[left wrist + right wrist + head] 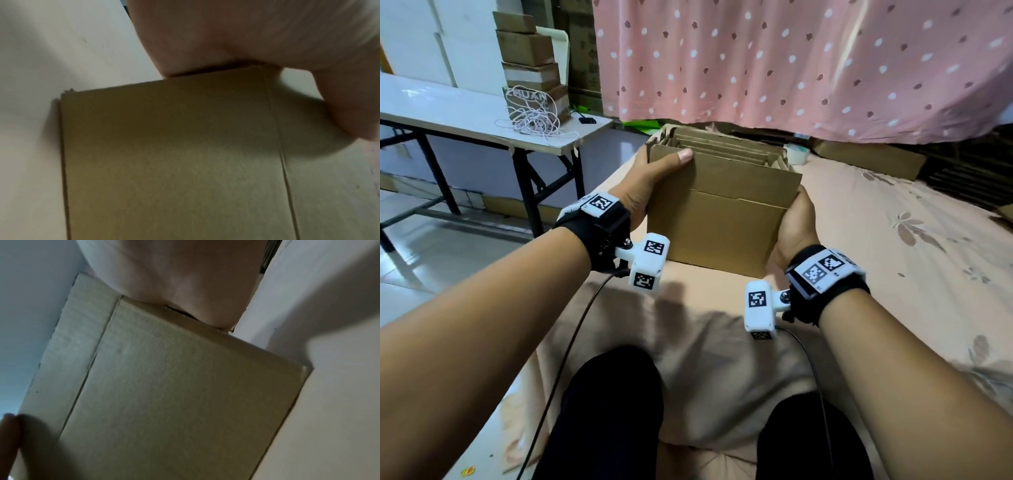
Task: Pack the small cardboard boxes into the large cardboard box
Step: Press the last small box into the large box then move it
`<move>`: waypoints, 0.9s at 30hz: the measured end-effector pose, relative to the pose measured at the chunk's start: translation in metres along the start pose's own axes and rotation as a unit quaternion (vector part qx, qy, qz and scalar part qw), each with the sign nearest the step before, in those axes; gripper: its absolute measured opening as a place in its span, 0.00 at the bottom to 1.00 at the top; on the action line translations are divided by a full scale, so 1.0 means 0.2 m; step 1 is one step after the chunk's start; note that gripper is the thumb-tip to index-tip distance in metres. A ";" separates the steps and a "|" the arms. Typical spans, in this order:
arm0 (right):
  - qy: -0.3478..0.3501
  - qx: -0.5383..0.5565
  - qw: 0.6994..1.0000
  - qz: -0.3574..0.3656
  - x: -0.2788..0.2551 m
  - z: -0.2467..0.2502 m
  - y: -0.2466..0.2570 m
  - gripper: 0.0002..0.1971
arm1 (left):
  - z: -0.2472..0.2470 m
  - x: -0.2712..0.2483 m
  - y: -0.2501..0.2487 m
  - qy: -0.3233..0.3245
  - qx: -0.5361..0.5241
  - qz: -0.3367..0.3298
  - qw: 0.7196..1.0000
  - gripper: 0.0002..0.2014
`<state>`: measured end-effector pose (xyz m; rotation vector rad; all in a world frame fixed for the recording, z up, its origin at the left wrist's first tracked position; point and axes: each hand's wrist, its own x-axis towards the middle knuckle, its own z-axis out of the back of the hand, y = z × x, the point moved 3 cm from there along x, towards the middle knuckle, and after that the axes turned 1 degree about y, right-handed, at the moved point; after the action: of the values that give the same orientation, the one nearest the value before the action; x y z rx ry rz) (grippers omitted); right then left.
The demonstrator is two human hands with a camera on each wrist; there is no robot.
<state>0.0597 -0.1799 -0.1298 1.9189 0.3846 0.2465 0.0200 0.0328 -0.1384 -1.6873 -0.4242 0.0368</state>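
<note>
A brown large cardboard box [719, 226] stands open-topped on the bed in front of me. Several small cardboard boxes [726, 150] stand flat and upright in a row inside it. My left hand [654, 174] grips its left side, thumb hooked over the top edge. My right hand [796, 222] clasps its right side, with the fingers hidden behind the box. In the left wrist view my left hand's palm [246, 32] presses on the box wall [174, 162]. The right wrist view shows my right hand's palm [174, 272] against the box corner [185, 394].
A white folding table [465, 113] at the left bears a stack of cardboard boxes [530, 61] and tangled white string [534, 116]. Behind the box hang a pink dotted curtain [791, 61] and lie a tape roll [796, 154] and another carton [869, 157]. My knees [613, 411] are below.
</note>
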 end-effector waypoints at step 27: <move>-0.048 0.020 0.999 0.017 0.02 0.17 0.05 0.27 | -0.20 -0.07 -0.03 -0.012 0.011 -0.059 0.998 0.29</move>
<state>0.0775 -0.2104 -0.1332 1.9694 0.2952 0.1690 0.0161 -0.0081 -0.1281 -1.6382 -0.5392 -0.0246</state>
